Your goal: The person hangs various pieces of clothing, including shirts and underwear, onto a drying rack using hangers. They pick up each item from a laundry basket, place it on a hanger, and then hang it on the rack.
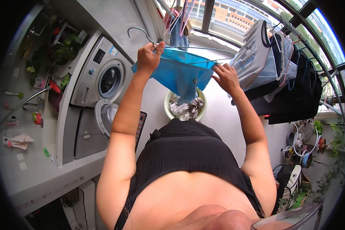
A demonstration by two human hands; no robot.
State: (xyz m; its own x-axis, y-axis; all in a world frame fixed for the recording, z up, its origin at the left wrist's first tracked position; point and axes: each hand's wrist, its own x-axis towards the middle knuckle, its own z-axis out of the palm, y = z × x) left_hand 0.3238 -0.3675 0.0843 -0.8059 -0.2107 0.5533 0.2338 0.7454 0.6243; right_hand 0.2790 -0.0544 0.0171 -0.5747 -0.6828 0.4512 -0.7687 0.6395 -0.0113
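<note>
A blue garment (175,66) hangs spread between my two hands, above a pale green basin (167,107) with crumpled wet-looking laundry (187,109) in it. My left hand (150,56) grips the neck of a metal wire clothes hanger (201,48) together with the garment's left edge; the hook points up and left. My right hand (225,77) pinches the garment's right upper edge near the far end of the hanger. The hanger's lower bar crosses the garment's opening. How far the hanger sits inside the garment cannot be told.
At left stands a front-loading washing machine (86,83), with an open round door (105,116) below it. Hung clothes (256,54) line a rail on the right by the windows. More hangers (184,17) dangle ahead. Potted plants and a pet carrier (290,181) stand at lower right.
</note>
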